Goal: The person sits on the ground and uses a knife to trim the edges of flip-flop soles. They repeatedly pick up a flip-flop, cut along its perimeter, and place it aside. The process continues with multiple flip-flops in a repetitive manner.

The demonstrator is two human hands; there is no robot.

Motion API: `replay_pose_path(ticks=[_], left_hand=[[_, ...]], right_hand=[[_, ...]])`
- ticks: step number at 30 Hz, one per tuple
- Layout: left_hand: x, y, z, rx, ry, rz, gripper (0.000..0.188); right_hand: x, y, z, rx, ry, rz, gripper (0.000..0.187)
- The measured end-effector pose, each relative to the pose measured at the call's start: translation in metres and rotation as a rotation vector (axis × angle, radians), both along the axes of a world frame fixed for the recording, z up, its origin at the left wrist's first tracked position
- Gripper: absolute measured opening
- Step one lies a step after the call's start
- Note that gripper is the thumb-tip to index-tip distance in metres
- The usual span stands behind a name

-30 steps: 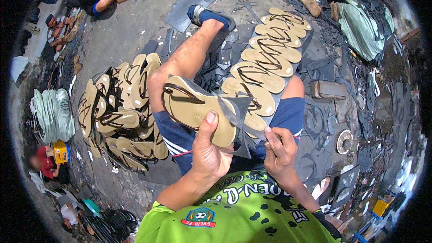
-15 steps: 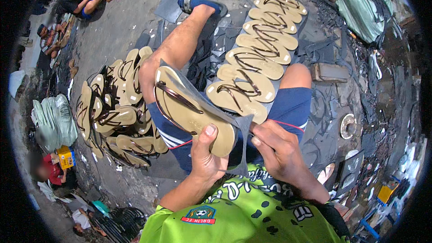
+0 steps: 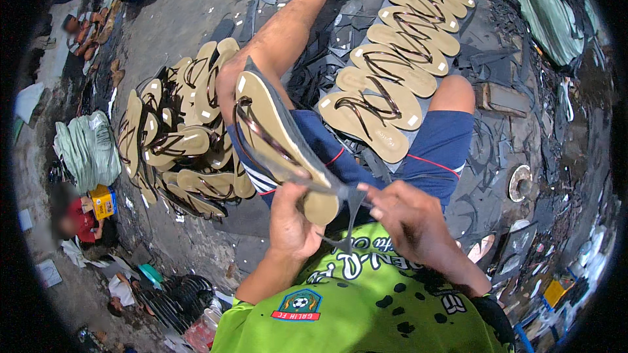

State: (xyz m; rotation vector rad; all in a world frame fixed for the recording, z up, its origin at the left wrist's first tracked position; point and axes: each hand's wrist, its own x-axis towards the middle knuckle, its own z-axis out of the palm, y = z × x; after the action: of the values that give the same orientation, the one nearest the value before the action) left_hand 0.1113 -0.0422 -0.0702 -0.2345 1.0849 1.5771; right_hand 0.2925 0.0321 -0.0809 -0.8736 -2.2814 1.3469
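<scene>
The left hand (image 3: 292, 222) is closed round the heel end of a tan flip-flop (image 3: 278, 137) with a dark strap, thumb lying across the footbed. The sandal's long axis runs from that heel, low and close to the green shirt (image 3: 353, 314), up and away to the left, so its toe points toward the raised left knee (image 3: 229, 82) — the sole is tilted, showing its dark underside edge on the right. The right hand (image 3: 409, 222), just right of the heel, pinches a thin dark strip (image 3: 350, 222) that hangs down from the flip-flop's edge, fingers curled shut on it. One sandal is in hand. To the right of it, across the blue shorts (image 3: 438, 144), a row of flip-flops (image 3: 392, 65) lies overlapped on the ground, about seven counted, all toes set the same way, the row trailing off up and to the right. To the left of the held sandal sits a loose pile of flip-flops (image 3: 176, 137), well over a dozen — too tangled for an exact count. Beyond the pile, farther left, lies one pale green bundle (image 3: 85, 150)
</scene>
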Motion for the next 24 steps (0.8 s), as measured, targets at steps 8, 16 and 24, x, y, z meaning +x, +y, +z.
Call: replay_pose_path(ticks=[8,16,24], left_hand=[[0.017,0.007,-0.004,-0.14,0.192,0.196,0.033],[0.017,0.002,-0.008,-0.045,0.18,0.212,0.032],[0.018,-0.016,-0.016,0.156,0.023,0.067,0.03]], right_hand=[[0.029,-0.033,-0.021,0.095,0.008,-0.035,0.05],[-0.011,-0.014,0.001,-0.031,0.007,-0.011,0.051],[-0.04,0.009,-0.013,0.068,0.137,-0.039,0.054]])
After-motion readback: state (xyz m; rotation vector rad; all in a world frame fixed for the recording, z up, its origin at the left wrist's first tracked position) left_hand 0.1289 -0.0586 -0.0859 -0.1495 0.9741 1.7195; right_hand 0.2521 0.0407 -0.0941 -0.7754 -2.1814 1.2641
